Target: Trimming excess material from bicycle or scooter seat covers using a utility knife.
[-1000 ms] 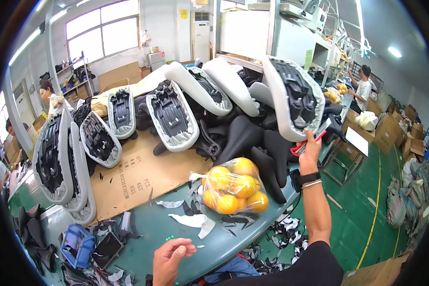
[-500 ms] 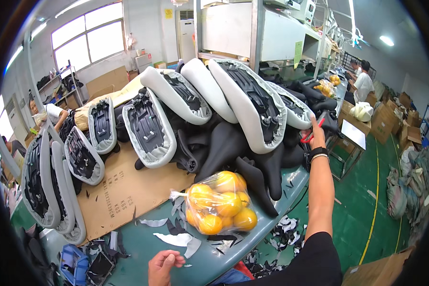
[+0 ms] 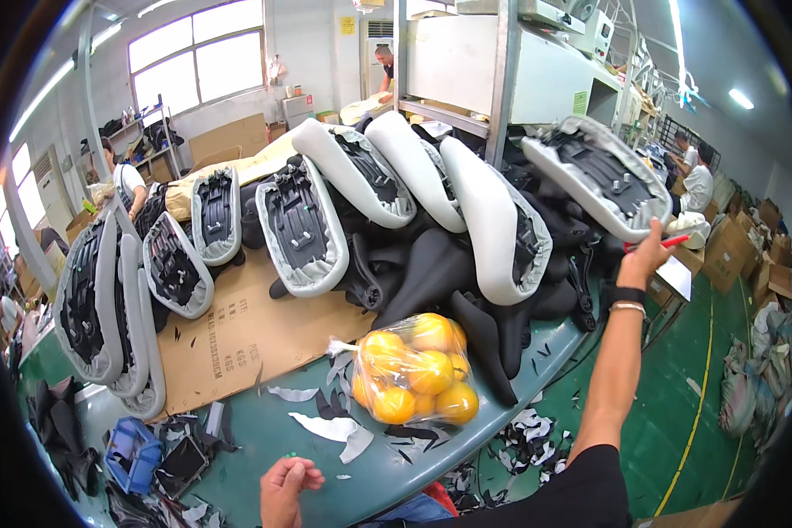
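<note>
Right hand (image 3: 647, 260): raised at far right, fingers closed on the lower right end of a long oval padded panel with pale grey wrapped edges and a black ribbed underside (image 3: 600, 172). Panel tilted, underside facing the wearer, at the right end of the pile. Same hand also carries a red-handled hand tool (image 3: 675, 240), lying across the fingers; its working end cannot be made out. Black wristband (image 3: 620, 297) on this wrist.

Left hand (image 3: 283, 488): low, at the near edge of the teal tabletop (image 3: 264, 436). Fingers curled together, thumb near them; cannot tell whether anything is pinched. Small bright green beads (image 3: 292, 455) show just beside the fingertips; contact unclear.

Between the 2 hands: knotted clear plastic bag of orange round fruit (image 3: 414, 370), with a curved white fabric scrap (image 3: 327, 428) at its left. Behind the bag, smooth black saddle-shaped pieces (image 3: 431, 268) lie under more grey-edged panels (image 3: 304, 229). Left of these, a flat brown cardboard sheet (image 3: 198, 356). Lower left, an angular blue plastic bin (image 3: 139, 475).
</note>
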{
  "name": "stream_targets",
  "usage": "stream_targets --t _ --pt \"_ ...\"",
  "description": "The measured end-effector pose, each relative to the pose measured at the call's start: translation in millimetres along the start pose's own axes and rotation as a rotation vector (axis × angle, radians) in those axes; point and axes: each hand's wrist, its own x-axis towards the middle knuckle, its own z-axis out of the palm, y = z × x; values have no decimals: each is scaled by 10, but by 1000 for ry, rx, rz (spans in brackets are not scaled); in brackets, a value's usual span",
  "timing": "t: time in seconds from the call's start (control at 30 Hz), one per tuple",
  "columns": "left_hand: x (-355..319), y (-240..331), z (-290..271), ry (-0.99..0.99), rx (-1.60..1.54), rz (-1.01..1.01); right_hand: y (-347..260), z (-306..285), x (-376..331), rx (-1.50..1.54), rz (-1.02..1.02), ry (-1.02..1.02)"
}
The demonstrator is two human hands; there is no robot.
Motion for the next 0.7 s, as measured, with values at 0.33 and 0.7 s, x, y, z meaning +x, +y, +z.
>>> stream_targets --t 0.33,0.7 --pt "-145 -13 1 26 -158 222 -1146 -1040 -969 239 595 -499" --pt "-801 -124 -955 701 -687 380 -1901 -2221 -3837 -128 1383 -1349"
